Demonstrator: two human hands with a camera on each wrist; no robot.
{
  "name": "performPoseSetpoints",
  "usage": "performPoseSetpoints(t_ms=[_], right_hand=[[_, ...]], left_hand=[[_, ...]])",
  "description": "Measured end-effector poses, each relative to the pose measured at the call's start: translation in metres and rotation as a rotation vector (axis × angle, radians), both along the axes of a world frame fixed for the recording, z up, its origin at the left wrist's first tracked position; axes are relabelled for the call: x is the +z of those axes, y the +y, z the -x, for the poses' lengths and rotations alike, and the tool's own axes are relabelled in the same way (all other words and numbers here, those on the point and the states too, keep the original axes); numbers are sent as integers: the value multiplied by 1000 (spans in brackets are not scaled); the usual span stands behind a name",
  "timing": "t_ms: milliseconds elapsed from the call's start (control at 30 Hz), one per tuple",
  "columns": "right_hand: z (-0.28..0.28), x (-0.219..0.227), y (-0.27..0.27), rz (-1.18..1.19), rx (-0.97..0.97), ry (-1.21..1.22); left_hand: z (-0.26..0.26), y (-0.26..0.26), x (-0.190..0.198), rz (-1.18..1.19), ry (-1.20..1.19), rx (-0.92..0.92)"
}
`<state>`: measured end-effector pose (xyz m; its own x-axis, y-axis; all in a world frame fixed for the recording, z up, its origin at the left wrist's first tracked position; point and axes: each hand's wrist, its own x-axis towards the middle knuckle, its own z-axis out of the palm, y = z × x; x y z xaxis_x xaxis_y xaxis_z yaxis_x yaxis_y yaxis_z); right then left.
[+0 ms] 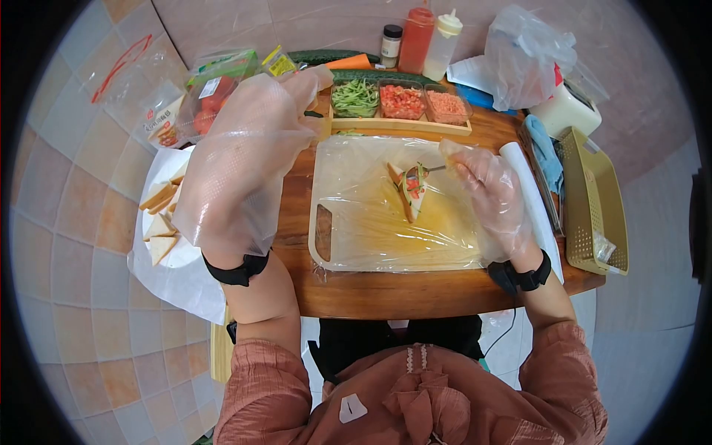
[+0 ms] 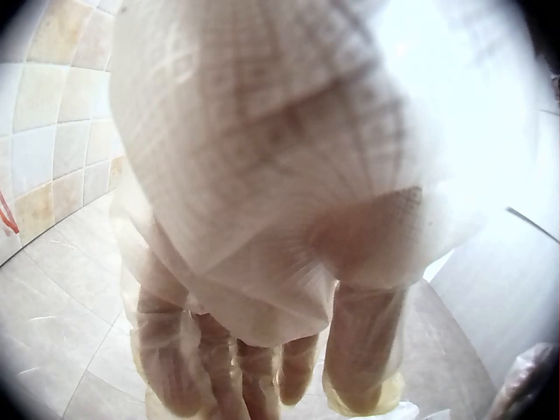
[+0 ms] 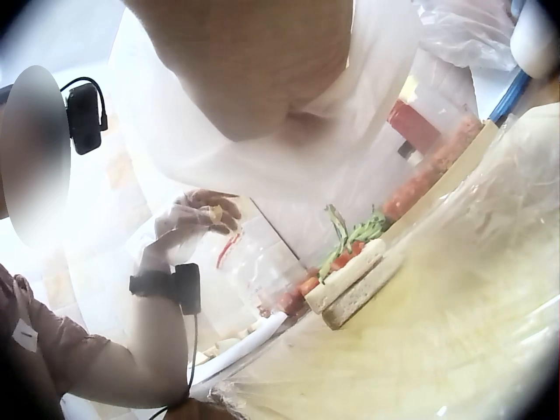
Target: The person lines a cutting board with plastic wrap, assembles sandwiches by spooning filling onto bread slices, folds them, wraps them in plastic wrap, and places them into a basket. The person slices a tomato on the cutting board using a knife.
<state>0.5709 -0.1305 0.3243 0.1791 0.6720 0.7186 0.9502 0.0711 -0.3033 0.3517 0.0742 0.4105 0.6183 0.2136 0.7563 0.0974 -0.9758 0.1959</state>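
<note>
My right hand [image 1: 486,189], in a clear plastic glove, grips the handle of a metal spoon [image 1: 436,169] above the right half of the board. The spoon's bowl sits at a triangular sandwich [image 1: 410,196], where cucumber shreds [image 3: 350,234] and red diced pieces lie along the bread [image 3: 350,284]. Over the left edge of the table, my gloved left hand [image 1: 248,144] is raised and holds nothing. Its fingers [image 2: 175,376] extend loosely in the left wrist view. Plastic film covers the white cutting board [image 1: 348,222] under the sandwich.
Behind the board, a wooden tray [image 1: 400,126] carries tubs of cucumber shreds [image 1: 354,98], red dice [image 1: 402,100] and orange-pink bits [image 1: 447,106]. Bread triangles [image 1: 159,226] lie on white paper at left. Bottles [image 1: 417,41] stand behind; a basket [image 1: 593,200] stands right.
</note>
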Motion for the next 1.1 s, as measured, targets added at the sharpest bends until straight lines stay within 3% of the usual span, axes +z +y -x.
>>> performPoseSetpoints(t_ms=[100,233,400,733,1033,1100], right_hand=[[-1,-1,-3,5,20,-50],[1,-3,-5,-5,41,-97],[2,-1,-7,29,28,-104],[11,0,-7,126,-40,-174],[18,-1,-5,91,-67,-257],[16,-3,-5,76,-68,-265]], left_hand=[[-1,-10,5,160,12,31],[-1,-5,3,136,-1,3],[-1,-6,16,232,204,70],[3,-4,9,154,91,5],[4,5,10,68,138,-17],[4,3,8,68,50,-31]])
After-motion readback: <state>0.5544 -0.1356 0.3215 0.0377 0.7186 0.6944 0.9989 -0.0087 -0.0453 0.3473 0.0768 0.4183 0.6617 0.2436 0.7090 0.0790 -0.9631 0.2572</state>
